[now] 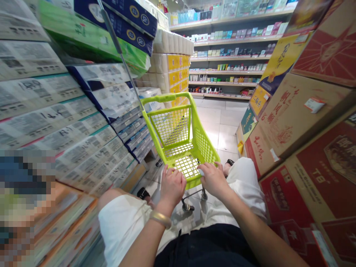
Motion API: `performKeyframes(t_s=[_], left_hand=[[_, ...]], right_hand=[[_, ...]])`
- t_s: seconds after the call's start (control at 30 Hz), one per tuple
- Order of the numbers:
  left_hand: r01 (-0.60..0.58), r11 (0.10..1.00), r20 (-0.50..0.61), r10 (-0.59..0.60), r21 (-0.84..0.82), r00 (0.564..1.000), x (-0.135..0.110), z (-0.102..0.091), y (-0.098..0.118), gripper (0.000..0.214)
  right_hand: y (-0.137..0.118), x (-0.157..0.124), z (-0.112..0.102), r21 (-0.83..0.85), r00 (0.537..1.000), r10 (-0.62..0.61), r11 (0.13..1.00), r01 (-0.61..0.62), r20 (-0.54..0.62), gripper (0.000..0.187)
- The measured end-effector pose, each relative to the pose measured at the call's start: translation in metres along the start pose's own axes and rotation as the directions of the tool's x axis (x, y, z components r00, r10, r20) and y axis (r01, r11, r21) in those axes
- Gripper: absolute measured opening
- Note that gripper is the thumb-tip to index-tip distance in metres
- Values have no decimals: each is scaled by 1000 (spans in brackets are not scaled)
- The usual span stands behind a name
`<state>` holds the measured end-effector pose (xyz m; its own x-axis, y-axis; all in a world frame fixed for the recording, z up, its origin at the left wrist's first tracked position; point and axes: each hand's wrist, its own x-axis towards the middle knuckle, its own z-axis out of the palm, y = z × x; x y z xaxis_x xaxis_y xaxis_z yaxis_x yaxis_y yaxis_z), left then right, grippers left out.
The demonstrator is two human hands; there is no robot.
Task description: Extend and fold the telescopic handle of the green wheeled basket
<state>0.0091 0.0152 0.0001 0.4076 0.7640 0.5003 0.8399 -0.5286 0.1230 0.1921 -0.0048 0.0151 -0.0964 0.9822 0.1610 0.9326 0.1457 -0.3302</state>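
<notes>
A lime-green plastic shopping cart (207, 148) with mesh walls stands between my knees. My left hand (172, 183), below a gold-coloured bangle (160, 219), has its fingers curled over the near rim. Beside it, my right hand (213, 178) is closed over the same rim farther right. A small white thing (200, 172) shows at the right fingers; I cannot tell what it is. From the cart's far left corner a thin metal pole (130, 76) with a grey sleeve rises. Pale floor shows through the basket's mesh bottom.
Stacked white cartons (55, 100) and tissue packs (167, 70) line the left side. Red and brown boxes (280, 115) are piled close on the right. A tiled aisle (222, 129) leads to shelves (230, 57) of small goods at the back. Part of the lower left is pixelated.
</notes>
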Motion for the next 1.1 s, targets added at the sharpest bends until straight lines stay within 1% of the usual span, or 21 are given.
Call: performKeyframes(t_s=[0.1,0.23,0.3,0.4,0.53,0.6,0.7,0.83,0.9,0.93,1.0,1.1], left_hand=[[7,1000,-10,-7,-8,1000,1,1,3,27],[-9,1000,-20,9,-5,1000,1,0,3,26],[-15,1000,-15,15,-6,1000,0,0,2,26],[-14,1000,4,14,-2,1000,-1,-1,0,28],[-15,1000,4,15,-10,1000,0,0,0,28],[-14,1000,-5,14,-10,1000,1,0,2,27],[-11,1000,-13,11,0,1000,2,1,3,26],[-24,1000,2,24,5,1000,2,0,2,25],[-30,1000,12,30,9,999,1,-1,1,25],[-31,999,14,30,13,999,1,-2,0,26],[-30,999,14,29,21,999,0,-2,-1,27],[-21,1000,13,21,22,1000,1,-2,0,28]], right_hand=[[-7,0,1,-19,1000,3,1000,-3,4,35],[-31,-1,12,4,994,-105,994,105,19,29],[-36,-1,14,23,990,-137,990,136,30,29],[-26,0,8,35,991,-127,991,125,52,32],[1,3,-4,-1,998,-43,999,43,48,35],[6,3,-6,-24,999,-12,1000,13,36,36],[-7,2,-1,-44,999,-20,999,21,32,33],[-38,0,12,-13,991,-123,992,124,44,24],[-43,-1,15,15,987,-153,988,152,48,25],[-40,-1,14,26,986,-156,988,155,51,27],[-28,0,9,35,988,-141,990,139,57,31],[-2,1,-1,4,997,-61,998,61,39,35]])
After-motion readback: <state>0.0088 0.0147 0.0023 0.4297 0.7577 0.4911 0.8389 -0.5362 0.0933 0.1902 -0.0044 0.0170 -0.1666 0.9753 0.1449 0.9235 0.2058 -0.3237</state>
